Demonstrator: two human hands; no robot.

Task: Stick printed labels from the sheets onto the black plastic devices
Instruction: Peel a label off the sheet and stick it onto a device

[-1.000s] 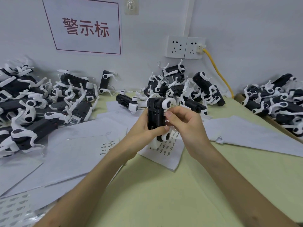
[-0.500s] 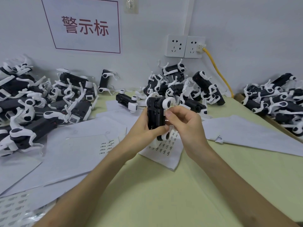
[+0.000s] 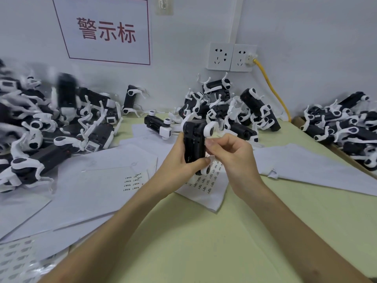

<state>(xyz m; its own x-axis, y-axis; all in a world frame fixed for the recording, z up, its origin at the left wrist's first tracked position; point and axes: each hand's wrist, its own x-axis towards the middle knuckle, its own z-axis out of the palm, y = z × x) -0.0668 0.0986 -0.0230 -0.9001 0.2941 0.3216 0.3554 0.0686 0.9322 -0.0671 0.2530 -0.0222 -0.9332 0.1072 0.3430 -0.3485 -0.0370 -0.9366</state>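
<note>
ok, left hand [image 3: 177, 158] wrapped round black device [image 3: 193, 144], upright over label sheet [image 3: 208, 186]. right hand [image 3: 234, 158] pinching at its right edge, contents of pinch unclear. looks light, rigid; grab body, white arms [image 3: 211, 128] probably flimsy.

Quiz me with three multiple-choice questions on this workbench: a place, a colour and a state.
1. Where does the yellow cable plug in? A) right-hand white wall socket B) left-hand white wall socket C) a device
2. What colour are the characters on the white wall sign? A) blue B) red C) black
3. How is the black plastic device with white arms nearest the camera? A) lying flat on paper B) buried in a pile C) held upright in the grip of the left hand
Answers: 1 A, its plug sits in the right-hand socket; 2 B, the strokes are red; 3 C, fingers wrap it above the white printed label sheet.
</note>
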